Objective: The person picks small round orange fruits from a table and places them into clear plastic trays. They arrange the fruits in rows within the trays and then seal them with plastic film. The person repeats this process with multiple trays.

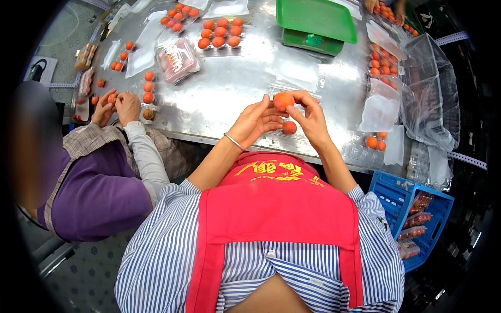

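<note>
Between the thumb and fingers of my right hand (311, 115) is an orange-red tomato (283, 101), held just above the steel table. My left hand (256, 121) is close beside it on the left, palm turned inward and fingers apart, gripping nothing. A second tomato (289, 127) sits below the hands, near the table's front edge, in what looks like a clear plastic tray partly hidden by my hands. Beyond my hands lies a clear plastic sheet or tray (297, 76) with a white pad.
A green scale (317, 19) stands at the back. Trays of tomatoes (220, 33) and a closed pack (178, 60) are at left. On the right are filled trays (383, 64), a clear bag (426, 90) and a blue crate (395, 195). A co-worker's hands (127, 107) handle a tomato.
</note>
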The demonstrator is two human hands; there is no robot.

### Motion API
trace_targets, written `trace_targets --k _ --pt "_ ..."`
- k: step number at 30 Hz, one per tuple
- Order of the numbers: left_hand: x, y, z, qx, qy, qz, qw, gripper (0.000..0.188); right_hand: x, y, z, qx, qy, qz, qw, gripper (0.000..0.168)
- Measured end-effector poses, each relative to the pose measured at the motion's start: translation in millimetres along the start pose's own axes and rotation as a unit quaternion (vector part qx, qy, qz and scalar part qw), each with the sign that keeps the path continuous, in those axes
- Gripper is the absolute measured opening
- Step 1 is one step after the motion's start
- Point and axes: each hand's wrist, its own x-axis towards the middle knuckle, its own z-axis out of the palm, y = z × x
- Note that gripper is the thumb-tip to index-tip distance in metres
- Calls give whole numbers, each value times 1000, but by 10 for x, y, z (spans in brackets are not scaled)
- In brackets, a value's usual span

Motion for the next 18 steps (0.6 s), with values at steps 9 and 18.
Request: trace_targets --k 9,18 --pt "-177 89 369 182 30 119 976 52 -352 -193 7 148 107 114 977 31" --pt "-180 28 376 405 13 282 870 56 -397 -321 59 278 24 194 941 41"
